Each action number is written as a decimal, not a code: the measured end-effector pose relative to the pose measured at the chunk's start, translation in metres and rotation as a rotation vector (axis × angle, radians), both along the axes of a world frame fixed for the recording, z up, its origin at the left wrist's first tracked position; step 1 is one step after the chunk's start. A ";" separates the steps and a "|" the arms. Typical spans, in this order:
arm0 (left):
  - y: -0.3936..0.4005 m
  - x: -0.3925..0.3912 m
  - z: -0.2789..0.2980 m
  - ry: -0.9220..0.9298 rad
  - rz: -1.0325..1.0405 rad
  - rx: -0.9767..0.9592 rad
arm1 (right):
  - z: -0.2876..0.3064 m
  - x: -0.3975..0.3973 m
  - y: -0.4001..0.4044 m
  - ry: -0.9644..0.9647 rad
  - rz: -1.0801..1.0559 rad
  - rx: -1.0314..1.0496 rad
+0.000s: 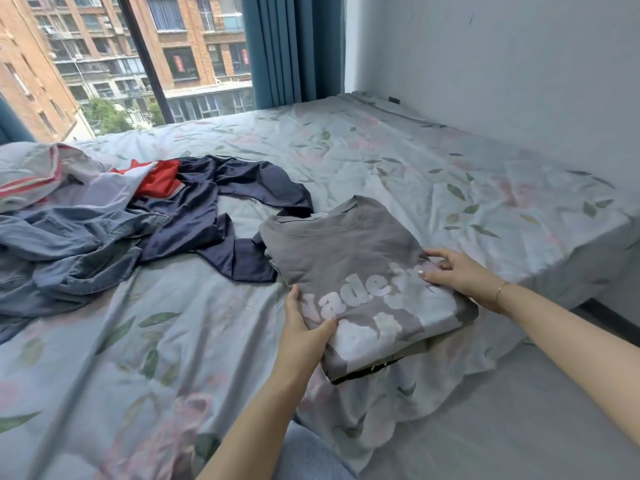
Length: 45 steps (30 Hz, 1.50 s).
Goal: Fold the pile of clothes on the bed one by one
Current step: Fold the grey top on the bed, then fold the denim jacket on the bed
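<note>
A folded grey T-shirt (pixel 353 258) with white lettering lies near the bed's right front edge. My left hand (pixel 304 327) grips its left lower edge, thumb on top of the print. My right hand (pixel 457 271) holds the right edge, fingers curled over the fabric. To the left lies the unfolded pile: a dark navy garment (pixel 207 209), a blue denim piece (pixel 76 251), and a red and white garment (pixel 152 181).
The bed (pixel 415 161) has a pale floral sheet, wrinkled. A rumpled duvet (pixel 31 174) sits at the far left. A wall runs along the right, a window and blue curtain (pixel 291 46) stand behind. The floor (pixel 519 427) shows at lower right.
</note>
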<state>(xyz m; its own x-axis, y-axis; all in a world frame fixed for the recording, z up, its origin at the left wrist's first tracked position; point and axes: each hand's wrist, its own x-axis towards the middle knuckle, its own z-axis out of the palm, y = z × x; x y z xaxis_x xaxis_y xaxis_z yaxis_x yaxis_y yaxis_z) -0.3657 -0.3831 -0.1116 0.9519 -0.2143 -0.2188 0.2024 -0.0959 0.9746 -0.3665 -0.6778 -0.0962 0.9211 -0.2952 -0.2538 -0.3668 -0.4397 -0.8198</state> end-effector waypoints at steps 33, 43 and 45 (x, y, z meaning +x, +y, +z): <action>0.064 0.003 0.020 -0.656 -0.257 1.164 | 0.015 -0.003 0.158 -0.206 0.460 -0.832; 0.285 -0.007 0.048 -0.545 0.018 1.268 | 0.037 0.016 0.346 -0.345 0.647 -0.785; 0.330 -0.009 0.043 -0.488 0.081 1.276 | 0.038 0.024 0.388 -0.351 0.696 -0.768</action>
